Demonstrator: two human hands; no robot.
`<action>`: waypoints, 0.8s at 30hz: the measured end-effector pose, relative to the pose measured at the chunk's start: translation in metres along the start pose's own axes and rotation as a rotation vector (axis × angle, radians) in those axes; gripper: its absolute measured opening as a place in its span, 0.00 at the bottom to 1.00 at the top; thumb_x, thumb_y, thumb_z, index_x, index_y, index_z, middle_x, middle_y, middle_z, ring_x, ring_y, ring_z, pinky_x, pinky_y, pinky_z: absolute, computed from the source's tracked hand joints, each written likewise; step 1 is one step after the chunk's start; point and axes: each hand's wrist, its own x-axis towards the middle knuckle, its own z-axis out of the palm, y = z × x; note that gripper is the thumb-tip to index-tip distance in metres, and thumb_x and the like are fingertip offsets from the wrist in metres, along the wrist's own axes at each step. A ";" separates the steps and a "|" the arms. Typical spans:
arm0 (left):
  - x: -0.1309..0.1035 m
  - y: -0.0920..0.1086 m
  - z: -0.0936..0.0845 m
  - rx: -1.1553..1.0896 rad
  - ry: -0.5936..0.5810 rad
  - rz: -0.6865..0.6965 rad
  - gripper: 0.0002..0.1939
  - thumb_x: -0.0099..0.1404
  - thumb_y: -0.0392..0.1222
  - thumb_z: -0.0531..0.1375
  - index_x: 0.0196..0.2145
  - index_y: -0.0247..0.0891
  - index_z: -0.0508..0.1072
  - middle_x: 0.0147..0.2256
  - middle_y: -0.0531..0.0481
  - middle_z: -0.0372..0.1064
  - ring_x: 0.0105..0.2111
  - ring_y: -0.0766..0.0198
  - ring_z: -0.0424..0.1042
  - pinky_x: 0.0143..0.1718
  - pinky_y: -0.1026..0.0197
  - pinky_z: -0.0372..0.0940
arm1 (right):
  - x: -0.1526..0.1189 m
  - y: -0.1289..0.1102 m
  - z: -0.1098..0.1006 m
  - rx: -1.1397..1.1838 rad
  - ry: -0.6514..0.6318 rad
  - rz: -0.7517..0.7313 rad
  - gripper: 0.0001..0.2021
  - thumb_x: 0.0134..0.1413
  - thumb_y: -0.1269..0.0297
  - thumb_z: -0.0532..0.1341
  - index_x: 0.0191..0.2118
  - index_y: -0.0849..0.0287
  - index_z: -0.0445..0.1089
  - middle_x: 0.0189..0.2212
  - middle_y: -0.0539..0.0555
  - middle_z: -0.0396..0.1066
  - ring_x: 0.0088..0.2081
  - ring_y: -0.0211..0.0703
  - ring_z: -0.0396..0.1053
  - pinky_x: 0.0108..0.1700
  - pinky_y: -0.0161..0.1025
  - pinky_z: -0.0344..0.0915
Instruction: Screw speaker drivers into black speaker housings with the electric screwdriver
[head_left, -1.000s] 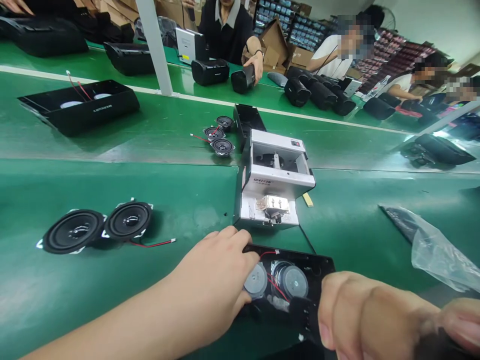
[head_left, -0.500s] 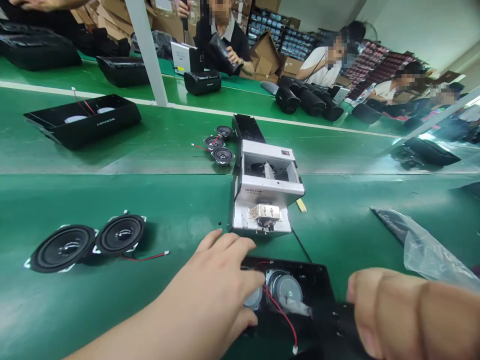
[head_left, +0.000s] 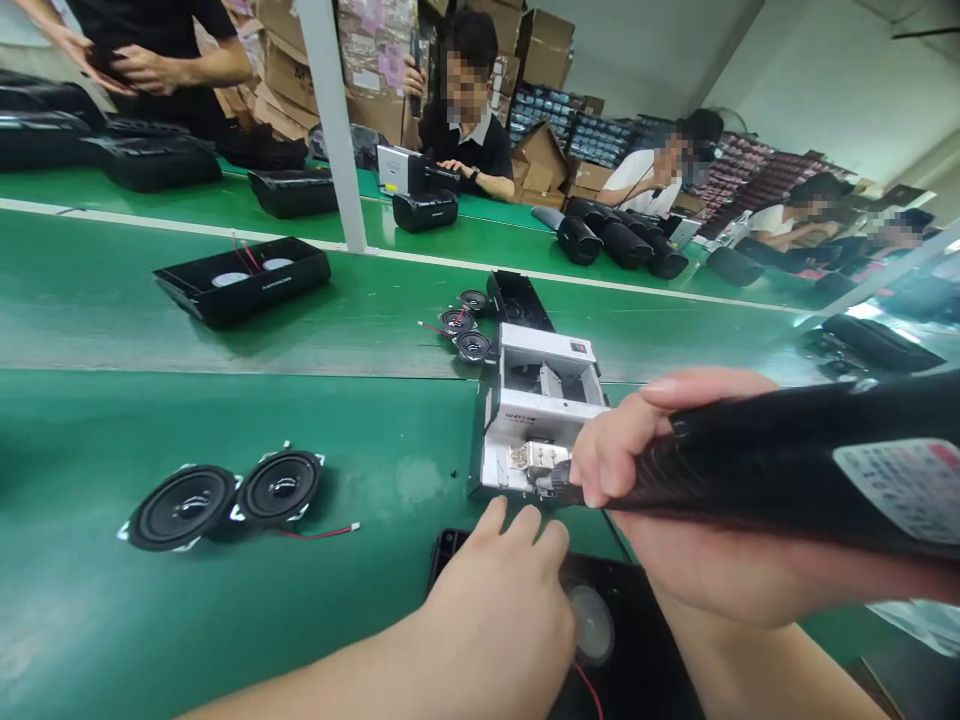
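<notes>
My right hand (head_left: 630, 460) is wrapped round a black electric screwdriver (head_left: 772, 460), whose tip meets the metal outlet of a silver-grey screw dispenser (head_left: 551, 408). My left hand (head_left: 510, 600) lies over a black speaker housing (head_left: 637, 625), fingers somewhat spread and bent down near its far edge; the thumb is hidden. Inside the housing a round grey speaker back (head_left: 591, 625) and a red wire show beside my left hand. To the left, two black speakers (head_left: 184, 505) lie face up on the green bench, with a red lead.
Beyond the dispenser are several small speakers (head_left: 472, 346) and a black box (head_left: 519, 298). Another black housing (head_left: 247, 280) with two speakers stands at the back left. A white post (head_left: 334, 130) rises from the bench. Several people work across the bench, among black speaker boxes and cartons.
My right hand has moved up and left, bringing the screwdriver into view at the dispenser. My left hand has shifted right and down over the housing. The camera view has also shifted.
</notes>
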 end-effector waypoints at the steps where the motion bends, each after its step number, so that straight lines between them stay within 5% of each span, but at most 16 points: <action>1: 0.001 0.001 -0.001 0.005 -0.018 -0.001 0.11 0.71 0.47 0.65 0.35 0.41 0.86 0.48 0.37 0.75 0.50 0.42 0.73 0.56 0.37 0.66 | 0.000 0.001 0.000 0.003 0.024 0.023 0.34 0.57 0.23 0.62 0.44 0.51 0.82 0.21 0.50 0.76 0.17 0.46 0.68 0.23 0.46 0.66; 6: 0.006 0.004 0.005 -0.025 -0.038 -0.025 0.09 0.68 0.47 0.68 0.36 0.42 0.87 0.43 0.37 0.76 0.47 0.45 0.72 0.50 0.45 0.64 | 0.004 0.006 -0.003 0.002 0.152 0.085 0.39 0.51 0.17 0.60 0.43 0.51 0.79 0.17 0.48 0.72 0.16 0.45 0.64 0.17 0.43 0.64; 12: 0.019 0.007 0.010 -0.035 -0.068 -0.027 0.10 0.67 0.47 0.70 0.37 0.37 0.87 0.42 0.34 0.77 0.47 0.41 0.73 0.49 0.42 0.67 | 0.001 0.011 -0.003 -0.040 0.186 0.073 0.43 0.51 0.14 0.55 0.46 0.52 0.75 0.17 0.47 0.70 0.16 0.46 0.64 0.16 0.43 0.64; 17: 0.001 0.004 0.000 -0.086 -0.027 -0.021 0.09 0.72 0.48 0.70 0.40 0.42 0.87 0.55 0.39 0.78 0.56 0.45 0.75 0.60 0.41 0.68 | -0.001 0.016 0.002 -0.018 0.169 0.058 0.44 0.51 0.13 0.51 0.45 0.51 0.73 0.18 0.45 0.69 0.15 0.43 0.63 0.18 0.40 0.62; 20: -0.026 -0.012 -0.025 -0.297 0.177 -0.017 0.06 0.65 0.46 0.76 0.38 0.46 0.86 0.58 0.50 0.78 0.55 0.56 0.78 0.58 0.55 0.70 | 0.002 0.024 0.004 0.004 0.092 0.051 0.41 0.52 0.15 0.54 0.42 0.52 0.73 0.19 0.46 0.69 0.16 0.42 0.63 0.19 0.39 0.60; 24: -0.024 -0.057 -0.072 -0.428 0.719 -0.236 0.08 0.69 0.31 0.69 0.33 0.43 0.82 0.36 0.56 0.81 0.38 0.62 0.79 0.42 0.60 0.72 | 0.004 0.028 0.004 0.014 0.038 0.017 0.40 0.60 0.20 0.55 0.53 0.53 0.74 0.21 0.47 0.71 0.18 0.41 0.64 0.21 0.38 0.59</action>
